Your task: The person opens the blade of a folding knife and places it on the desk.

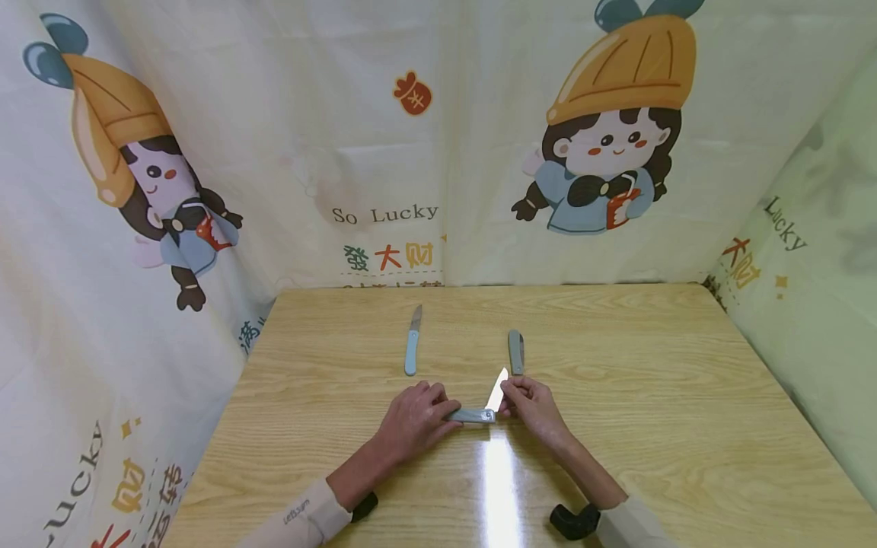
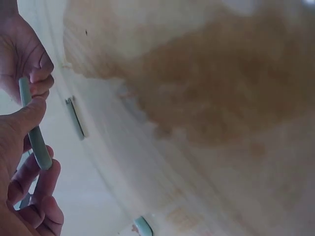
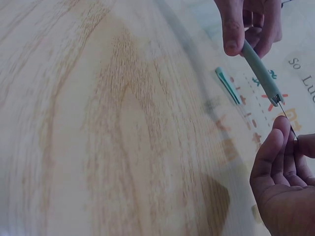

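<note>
My left hand [image 1: 416, 415] grips the grey-green handle [image 1: 469, 415] of a folding knife just above the wooden table. Its shiny blade [image 1: 497, 390] stands partly unfolded, angled up and away from the handle. Thumb and fingers of my right hand [image 1: 537, 407] pinch that blade. In the right wrist view the blade [image 3: 287, 118] shows edge-on between the right fingertips, while the left hand [image 3: 234, 24] holds the handle [image 3: 261, 71] from above. The left wrist view shows the handle [image 2: 38, 142] between left thumb and fingers; the blade is hidden there.
A light-blue knife [image 1: 411, 352] lies on the table [image 1: 658, 396] beyond my left hand, blade out and pointing away. Just past my right hand lies a grey folding knife [image 1: 516, 352], folded. Printed cloth [image 1: 479, 152] hangs behind the table and at both sides.
</note>
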### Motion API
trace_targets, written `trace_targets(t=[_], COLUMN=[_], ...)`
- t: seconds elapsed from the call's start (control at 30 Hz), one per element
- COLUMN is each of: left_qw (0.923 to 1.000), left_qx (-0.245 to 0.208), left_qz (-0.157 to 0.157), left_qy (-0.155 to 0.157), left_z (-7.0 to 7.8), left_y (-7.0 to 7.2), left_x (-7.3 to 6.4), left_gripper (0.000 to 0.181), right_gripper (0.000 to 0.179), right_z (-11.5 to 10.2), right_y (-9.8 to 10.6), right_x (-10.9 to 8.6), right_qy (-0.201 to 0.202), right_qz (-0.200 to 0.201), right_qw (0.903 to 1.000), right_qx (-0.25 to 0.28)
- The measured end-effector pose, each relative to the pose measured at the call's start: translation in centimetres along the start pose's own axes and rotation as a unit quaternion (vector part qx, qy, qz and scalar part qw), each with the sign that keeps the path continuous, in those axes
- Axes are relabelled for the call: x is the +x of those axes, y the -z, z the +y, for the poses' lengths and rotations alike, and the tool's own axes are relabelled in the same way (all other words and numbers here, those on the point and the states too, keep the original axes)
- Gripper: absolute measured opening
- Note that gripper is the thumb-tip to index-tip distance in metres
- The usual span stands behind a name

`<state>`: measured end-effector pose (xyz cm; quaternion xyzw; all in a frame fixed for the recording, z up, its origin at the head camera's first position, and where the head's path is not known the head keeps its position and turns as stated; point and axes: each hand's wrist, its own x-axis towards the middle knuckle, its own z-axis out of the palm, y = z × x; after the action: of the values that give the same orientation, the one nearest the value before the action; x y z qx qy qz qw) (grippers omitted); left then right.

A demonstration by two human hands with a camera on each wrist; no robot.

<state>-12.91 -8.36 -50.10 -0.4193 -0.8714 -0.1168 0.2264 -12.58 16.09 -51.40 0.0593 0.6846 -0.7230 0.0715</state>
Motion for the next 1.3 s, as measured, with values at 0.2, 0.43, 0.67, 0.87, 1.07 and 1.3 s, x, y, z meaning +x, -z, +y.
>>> trace_targets(t=[0.2,0.43,0.67,0.87,1.07,1.3], left_qw=[0.9998,0.9990,0.9979,0.9968,0.9957,0.9944], left_qx=[0.004,-0.009,-0.008,-0.012,-0.009,-0.001], left_qz=[0.017,0.032,0.040,0.036,0.028,0.026], left_qy=[0.014,0.031,0.050,0.070,0.087,0.103], left_z=[0.9,1.9,2.6,3.2,3.7,4.2], left_y=[-0.1,-0.3,-0.6,-0.5,-0.4,-0.5], left_x=[-0.4,-0.8,-1.2,-1.3,-1.2,-1.1], left_gripper=[0.022,0.022,0.024,0.025,0.028,0.028], right_gripper=[0.021,0.019,0.022,0.019,0.019,0.018], right_z=[0.1,0.3,0.5,0.7,0.8,0.7], right_y=[0.3,0.4,0.4,0.4,0.4,0.4], right_x=[0.0,-0.1,-0.1,-0.1,-0.2,-0.3], right_qy=[0.003,0.003,-0.002,0.004,0.003,-0.006], right_qz=[-0.005,0.001,0.000,0.015,0.019,0.019], right_qw=[0.9999,0.9999,0.9999,0.9998,0.9996,0.9994], right_qx=[0.011,0.014,0.015,0.011,0.022,0.030])
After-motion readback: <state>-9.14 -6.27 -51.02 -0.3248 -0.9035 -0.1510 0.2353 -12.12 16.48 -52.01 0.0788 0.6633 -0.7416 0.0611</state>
